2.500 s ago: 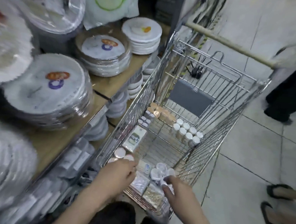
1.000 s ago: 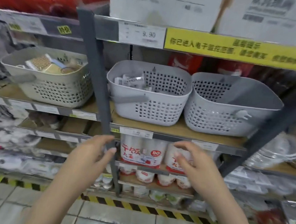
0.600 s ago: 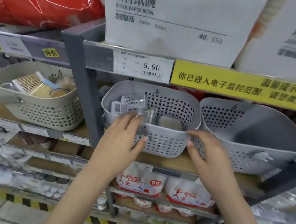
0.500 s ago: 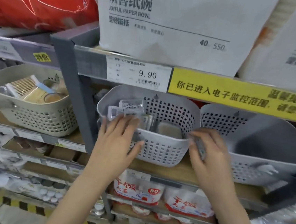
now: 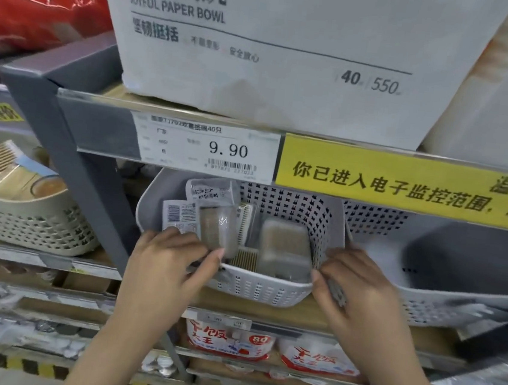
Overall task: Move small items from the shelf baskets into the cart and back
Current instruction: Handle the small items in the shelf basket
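Store shelf, grey basket (image 5: 267,288) gripped between left hand (image 5: 166,264), right hand (image 5: 358,291), fingers apparently curled over rim.

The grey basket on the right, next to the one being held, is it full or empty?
Empty as far as shown: the right grey basket shows only bare floor and wall; its far right is cut off.

White box (image 5: 292,55): "JOYFUL PAPER BOWL", "40", "550"; price tag (image 5: 207,148): "9.90".
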`<state>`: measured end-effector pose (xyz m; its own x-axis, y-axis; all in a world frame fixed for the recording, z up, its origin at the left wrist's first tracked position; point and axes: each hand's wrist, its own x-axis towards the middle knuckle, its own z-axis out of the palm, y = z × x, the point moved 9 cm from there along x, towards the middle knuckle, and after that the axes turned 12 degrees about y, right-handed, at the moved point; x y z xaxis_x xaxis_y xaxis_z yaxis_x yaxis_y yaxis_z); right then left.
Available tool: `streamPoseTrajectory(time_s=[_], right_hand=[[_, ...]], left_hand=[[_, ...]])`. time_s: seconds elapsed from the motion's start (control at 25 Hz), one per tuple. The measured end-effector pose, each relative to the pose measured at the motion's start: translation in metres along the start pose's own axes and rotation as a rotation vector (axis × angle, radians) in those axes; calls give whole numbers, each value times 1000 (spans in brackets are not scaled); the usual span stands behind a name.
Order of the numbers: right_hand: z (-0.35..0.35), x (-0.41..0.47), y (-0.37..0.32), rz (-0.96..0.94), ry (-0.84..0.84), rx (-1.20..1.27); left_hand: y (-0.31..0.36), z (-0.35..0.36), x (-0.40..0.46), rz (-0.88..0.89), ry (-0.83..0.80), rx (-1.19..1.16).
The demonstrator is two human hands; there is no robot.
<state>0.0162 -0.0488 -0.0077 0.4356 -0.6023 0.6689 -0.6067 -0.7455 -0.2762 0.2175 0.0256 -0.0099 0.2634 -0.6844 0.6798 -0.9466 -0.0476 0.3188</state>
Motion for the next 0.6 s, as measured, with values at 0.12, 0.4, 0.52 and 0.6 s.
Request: streamPoseTrajectory(time_s=[0.12, 0.4, 0.52, 0.6], right_hand=[[15, 21, -7, -8, -251, -121], [118, 61, 12, 33, -940, -327], [145, 49, 29, 68, -1094, -406], [150, 46, 32, 87, -1104, -376]], left_hand=[[-1, 1, 2, 20, 15, -77], [-5, 4, 1, 5, -33, -118], [-8, 9, 2, -13, -118, -138], [-12, 14, 7, -62, -208, -113]])
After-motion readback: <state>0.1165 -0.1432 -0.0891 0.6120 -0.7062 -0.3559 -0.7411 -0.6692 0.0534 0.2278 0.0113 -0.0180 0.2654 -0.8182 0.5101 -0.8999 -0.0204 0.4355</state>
